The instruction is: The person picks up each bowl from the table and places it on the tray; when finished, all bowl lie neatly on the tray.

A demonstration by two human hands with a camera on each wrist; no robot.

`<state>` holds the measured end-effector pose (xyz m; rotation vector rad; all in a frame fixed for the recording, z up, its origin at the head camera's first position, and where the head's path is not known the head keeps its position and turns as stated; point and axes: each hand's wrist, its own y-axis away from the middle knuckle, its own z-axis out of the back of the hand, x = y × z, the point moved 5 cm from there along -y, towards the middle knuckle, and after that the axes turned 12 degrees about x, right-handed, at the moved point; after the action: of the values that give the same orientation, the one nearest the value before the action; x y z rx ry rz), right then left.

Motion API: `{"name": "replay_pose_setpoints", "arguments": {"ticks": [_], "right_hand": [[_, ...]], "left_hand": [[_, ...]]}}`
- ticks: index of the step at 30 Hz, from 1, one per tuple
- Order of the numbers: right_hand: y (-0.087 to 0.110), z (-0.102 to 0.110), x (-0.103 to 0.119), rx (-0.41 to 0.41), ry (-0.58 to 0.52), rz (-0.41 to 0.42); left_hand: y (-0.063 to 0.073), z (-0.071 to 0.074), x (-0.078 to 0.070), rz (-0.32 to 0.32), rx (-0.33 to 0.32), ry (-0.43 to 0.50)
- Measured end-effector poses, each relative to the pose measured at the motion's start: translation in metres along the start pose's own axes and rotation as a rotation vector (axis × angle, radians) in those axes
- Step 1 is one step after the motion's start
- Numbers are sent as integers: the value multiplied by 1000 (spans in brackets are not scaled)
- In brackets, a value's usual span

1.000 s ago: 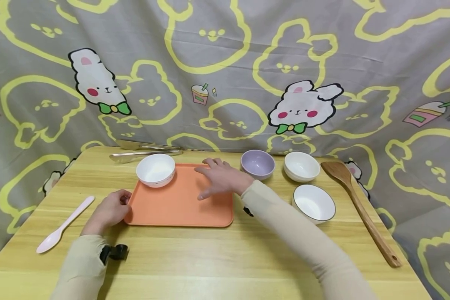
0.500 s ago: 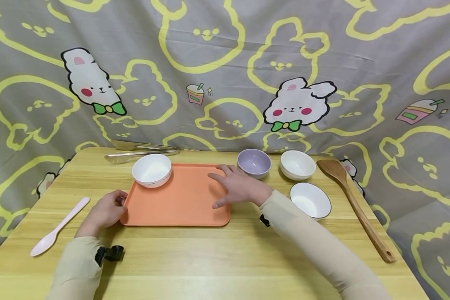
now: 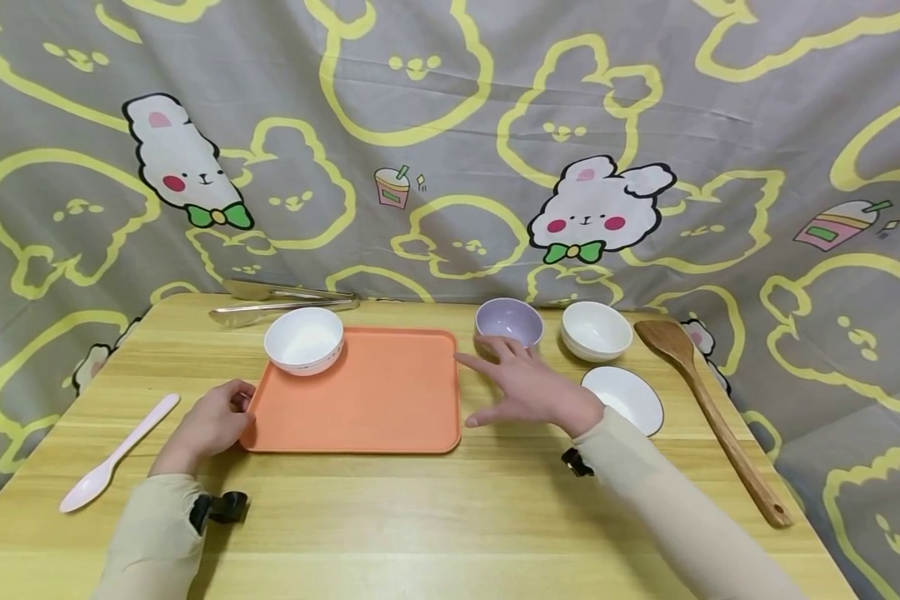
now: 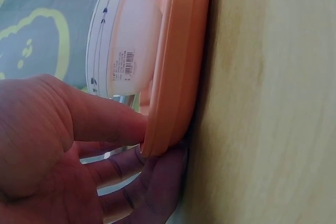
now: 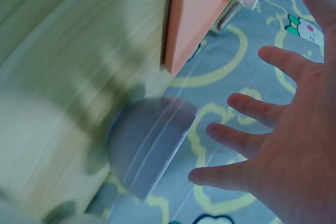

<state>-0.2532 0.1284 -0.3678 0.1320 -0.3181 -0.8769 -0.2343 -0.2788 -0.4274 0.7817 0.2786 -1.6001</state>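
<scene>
My left hand (image 3: 213, 421) grips the near left corner of the orange tray (image 3: 375, 400). In the left wrist view its thumb lies on the tray's rim and the other fingers tuck underneath. A white bowl (image 3: 303, 340) with a small printed band sits at the tray's far left corner; its barcode label shows in the left wrist view. Just past the tray's right edge, my right hand (image 3: 536, 390) hovers with spread fingers, holding nothing. Its fingers overlap the front of the purple bowl (image 3: 508, 321) in the head view, while the right wrist view shows them apart from it.
Right of the purple bowl stand a white bowl (image 3: 597, 331) and a dark-rimmed white bowl (image 3: 624, 398), partly behind the right sleeve. A wooden spatula (image 3: 720, 425) lies far right, a pink spoon (image 3: 116, 458) left. Metal tongs (image 3: 247, 314) lie by the patterned curtain (image 3: 450, 100).
My right hand has moved right, from over the tray to beyond its right edge, near the purple bowl. My left hand keeps its grip on the tray; the view has shifted slightly.
</scene>
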Motion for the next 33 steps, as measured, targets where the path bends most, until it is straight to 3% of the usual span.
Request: {"name": "replay_pose_setpoints", "arguments": {"ticks": [6, 11, 26, 33], "right_hand": [[28, -1, -17, -69, -60, -31], [46, -2, -31, -111, -38, -77], [89, -10, -73, -118, -136, -249], [101, -21, -88, -141, -154, -258]], "left_hand": [[-1, 0, 0, 8, 1, -2], [-2, 0, 2, 27, 10, -4], [-3, 1, 1, 18, 13, -2], [-2, 1, 3, 29, 16, -7]]}}
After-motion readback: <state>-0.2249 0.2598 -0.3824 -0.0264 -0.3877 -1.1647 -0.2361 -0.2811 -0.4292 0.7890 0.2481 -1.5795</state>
